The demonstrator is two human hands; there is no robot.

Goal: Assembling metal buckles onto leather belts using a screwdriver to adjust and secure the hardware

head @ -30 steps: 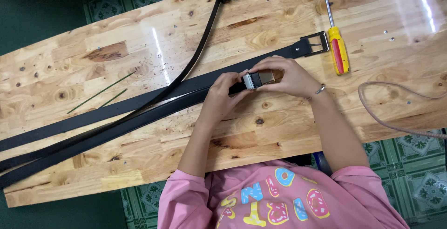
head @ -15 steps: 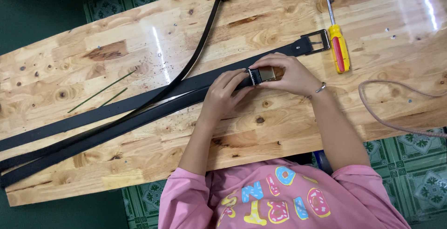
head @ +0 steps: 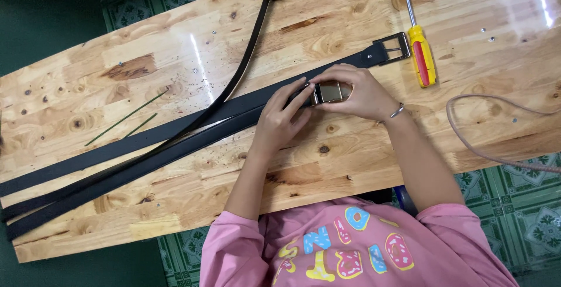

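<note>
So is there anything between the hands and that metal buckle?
Nothing visible. The left hand and right hand both already touch the metal buckle, which sits at the end of a black belt on the wooden table.

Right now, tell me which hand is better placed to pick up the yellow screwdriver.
Right. The right hand, holding the metal buckle, lies just beside the screwdriver; the left hand pinches the black belt farther away.

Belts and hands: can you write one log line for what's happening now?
left hand: presses black belt | right hand: grips metal buckle | wooden table: two more belts, yellow screwdriver
</note>
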